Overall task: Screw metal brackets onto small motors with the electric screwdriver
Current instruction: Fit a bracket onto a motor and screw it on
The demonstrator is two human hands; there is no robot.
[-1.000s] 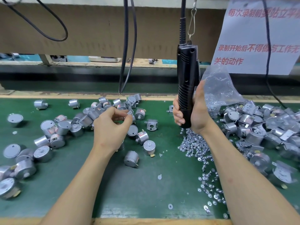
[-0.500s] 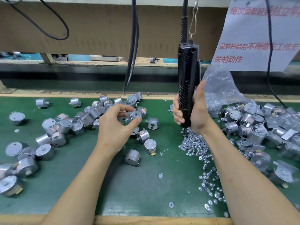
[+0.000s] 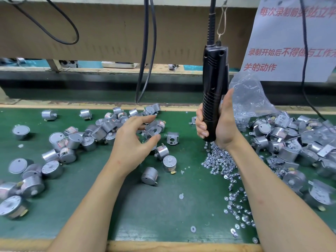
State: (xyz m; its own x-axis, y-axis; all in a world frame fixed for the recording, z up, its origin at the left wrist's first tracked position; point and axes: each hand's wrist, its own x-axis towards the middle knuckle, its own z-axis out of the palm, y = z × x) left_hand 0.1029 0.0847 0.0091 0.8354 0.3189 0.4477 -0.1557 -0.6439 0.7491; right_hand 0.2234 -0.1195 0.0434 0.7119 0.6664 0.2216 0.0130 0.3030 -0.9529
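While my right hand (image 3: 224, 124) is clamped around the lower grip of the electric screwdriver (image 3: 214, 79), the tool stands upright, hung from above by its cable (image 3: 211, 20) and a wire hook (image 3: 222, 19). Its lower end sits just above the far end of a heap of screws (image 3: 218, 159), which trails toward me along the green mat (image 3: 163, 206).

My left hand (image 3: 132, 144) is well apart from the right, over the mat's middle. Its fingers are spread and only loosely bent, gripping nothing. A bracket (image 3: 154, 129) lies between forefinger and thumb; I cannot tell whether the thumb touches it. A second bracket (image 3: 172, 138) stands just to the right, clear of the hand.

Loose motors (image 3: 72, 140) are scattered across the left half of the mat, some on end, some on their sides, with a few more near my left wrist. Motors with brackets (image 3: 291, 140) are piled at the right, beyond my right forearm. A clear plastic bag (image 3: 249, 99) holding more screws rests behind that hand. A printed notice (image 3: 291, 42) hangs at the upper right.
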